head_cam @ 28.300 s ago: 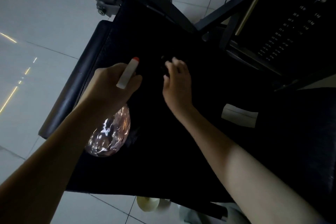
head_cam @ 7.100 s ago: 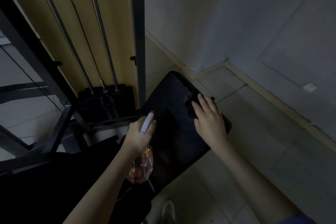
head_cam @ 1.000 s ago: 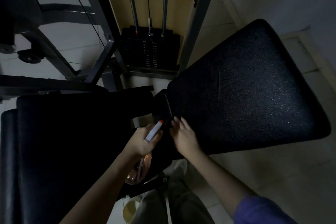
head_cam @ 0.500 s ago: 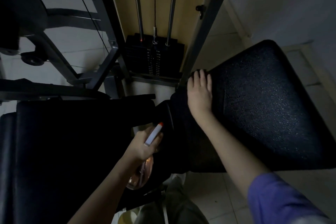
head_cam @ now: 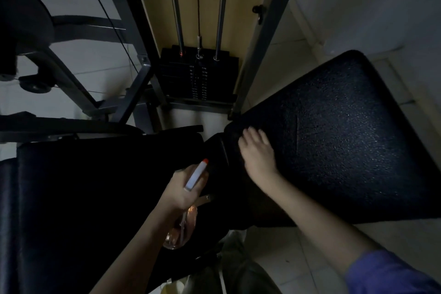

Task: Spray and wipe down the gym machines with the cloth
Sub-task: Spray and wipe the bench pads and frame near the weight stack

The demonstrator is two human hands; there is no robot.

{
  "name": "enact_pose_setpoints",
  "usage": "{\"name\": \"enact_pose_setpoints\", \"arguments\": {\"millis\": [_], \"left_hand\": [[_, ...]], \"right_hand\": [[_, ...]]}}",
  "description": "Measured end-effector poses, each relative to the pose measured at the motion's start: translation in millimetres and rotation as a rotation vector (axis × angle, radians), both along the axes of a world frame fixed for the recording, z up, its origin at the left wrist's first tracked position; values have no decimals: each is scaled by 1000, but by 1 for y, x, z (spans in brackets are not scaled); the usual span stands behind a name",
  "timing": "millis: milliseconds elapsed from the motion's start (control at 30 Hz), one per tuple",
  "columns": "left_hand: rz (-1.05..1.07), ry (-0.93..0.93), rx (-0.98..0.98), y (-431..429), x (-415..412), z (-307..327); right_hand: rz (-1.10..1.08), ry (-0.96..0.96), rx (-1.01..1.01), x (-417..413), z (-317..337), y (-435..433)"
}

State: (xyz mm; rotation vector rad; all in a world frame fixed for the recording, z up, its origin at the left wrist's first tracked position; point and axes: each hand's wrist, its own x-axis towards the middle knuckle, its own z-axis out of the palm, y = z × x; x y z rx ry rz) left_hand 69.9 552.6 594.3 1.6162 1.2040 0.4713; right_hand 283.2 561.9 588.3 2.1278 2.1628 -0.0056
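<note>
Dim, downward view from a head-worn camera at a weight machine with 2 black pads. The right hand (head_cam: pixel 257 153) rests on the near left corner of the angled pad (head_cam: pixel 346 141), fingers bent against the textured vinyl. Half a second ago this hand lay flat and stretched further up the same left edge, near the metal upright; it has since pulled back toward the person, which reads as the return stroke of a wipe along that edge. The cloth is probably under this hand, but it is dark on a dark pad and cannot be made out, so whether the fingers are grasping it or only pressing cannot be told. The left hand (head_cam: pixel 181 190) grips the spray bottle (head_cam: pixel 196 175) by its neck, red-tipped white nozzle aimed up and to the right, clear body hanging below the palm; it has barely shifted. It hangs beside the seat pad (head_cam: pixel 95 186). The weight stack (head_cam: pixel 198 79) stands beyond. The far right of the angled pad looks not yet wiped on this pass.
</note>
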Motion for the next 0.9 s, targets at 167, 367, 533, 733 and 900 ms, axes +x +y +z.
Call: {"name": "enact_pose_setpoints", "arguments": {"millis": [167, 367, 533, 733, 900], "left_hand": [[-26, 45, 42, -5, -4, -7], [-35, 43, 6, -9, -16, -13], [-98, 55, 47, -5, -10, -3], [-92, -9, 0, -8, 1, 15], [-113, -25, 2, -19, 11, 22]], "right_hand": [[-187, -81, 213, 13, 21, 54], [102, -27, -236, -31, -34, 16], [180, -6, -332, -32, -44, -32], [66, 18, -51, 0, 9, -63], [-75, -32, 167, 30, 40, -64]]}}
